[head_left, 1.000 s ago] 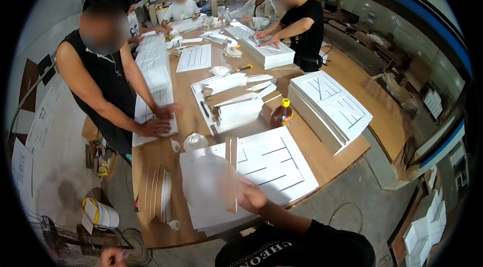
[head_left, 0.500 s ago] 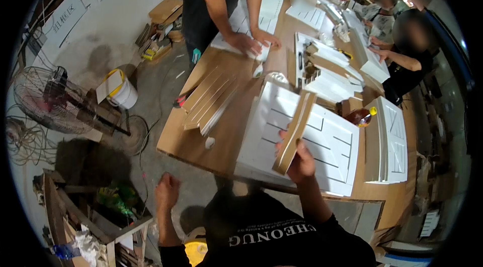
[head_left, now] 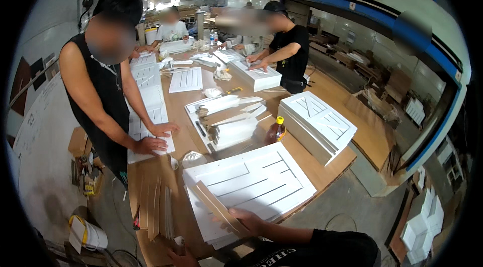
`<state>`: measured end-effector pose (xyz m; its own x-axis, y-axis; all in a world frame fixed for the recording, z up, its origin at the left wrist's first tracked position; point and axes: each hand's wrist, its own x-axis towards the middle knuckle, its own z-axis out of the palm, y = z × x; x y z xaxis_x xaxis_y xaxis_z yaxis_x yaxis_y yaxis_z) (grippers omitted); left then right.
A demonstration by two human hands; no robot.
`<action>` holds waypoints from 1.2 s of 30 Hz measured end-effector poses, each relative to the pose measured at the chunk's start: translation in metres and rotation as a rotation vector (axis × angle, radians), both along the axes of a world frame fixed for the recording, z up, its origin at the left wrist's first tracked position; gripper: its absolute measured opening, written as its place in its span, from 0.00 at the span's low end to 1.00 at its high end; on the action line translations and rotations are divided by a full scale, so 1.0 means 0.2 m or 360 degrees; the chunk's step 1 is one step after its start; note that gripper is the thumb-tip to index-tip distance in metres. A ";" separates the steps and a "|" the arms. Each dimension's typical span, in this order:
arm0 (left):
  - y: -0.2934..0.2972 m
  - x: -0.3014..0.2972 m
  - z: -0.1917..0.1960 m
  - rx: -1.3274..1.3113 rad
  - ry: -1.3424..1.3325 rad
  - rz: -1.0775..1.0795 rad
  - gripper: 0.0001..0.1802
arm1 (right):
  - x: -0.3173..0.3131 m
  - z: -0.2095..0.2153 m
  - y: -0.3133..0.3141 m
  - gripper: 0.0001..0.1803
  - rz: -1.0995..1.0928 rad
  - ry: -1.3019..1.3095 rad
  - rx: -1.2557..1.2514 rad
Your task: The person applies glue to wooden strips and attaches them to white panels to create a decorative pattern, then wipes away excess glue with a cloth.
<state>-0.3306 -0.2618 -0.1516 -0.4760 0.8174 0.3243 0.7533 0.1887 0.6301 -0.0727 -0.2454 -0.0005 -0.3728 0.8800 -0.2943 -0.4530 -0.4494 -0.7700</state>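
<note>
The right hand (head_left: pixel 246 219) has its fingers closed around a thin wooden strip (head_left: pixel 216 208), laid slantwise on the white grooved panel (head_left: pixel 251 186) beneath the fingertips (probably to line it up with a groove). The left hand (head_left: pixel 181 257) sits low at the table edge (head_left: pixel 151 247), just beside the loose strips (head_left: pixel 156 206); I cannot tell how its fingers are set.

Wooden strip (head_left: pixel 217 208) on grooved panel (head_left: pixel 251 184), bottle (head_left: pixel 278 128) behind it.

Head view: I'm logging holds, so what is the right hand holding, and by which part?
The right hand holds a wooden strip by its near end, over the white slotted panel.
</note>
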 end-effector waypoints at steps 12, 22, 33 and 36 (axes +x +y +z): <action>0.24 -0.06 -0.15 0.0085 -0.0935 -0.0294 0.33 | 0.00 -0.03 0.04 0.29 -0.0087 0.0183 0.0042; 0.29 0.05 0.13 0.0110 -0.1104 -0.0445 0.21 | 0.17 -0.12 0.10 0.30 -0.0065 0.0271 0.0059; 0.41 0.33 0.77 0.0085 -0.0903 -0.1000 0.10 | 0.24 -0.12 0.12 0.30 -0.0046 0.0341 0.0122; 0.46 0.39 0.91 0.0081 -0.0886 -0.1117 0.11 | 0.21 0.01 0.14 0.26 0.0020 -0.0160 0.0336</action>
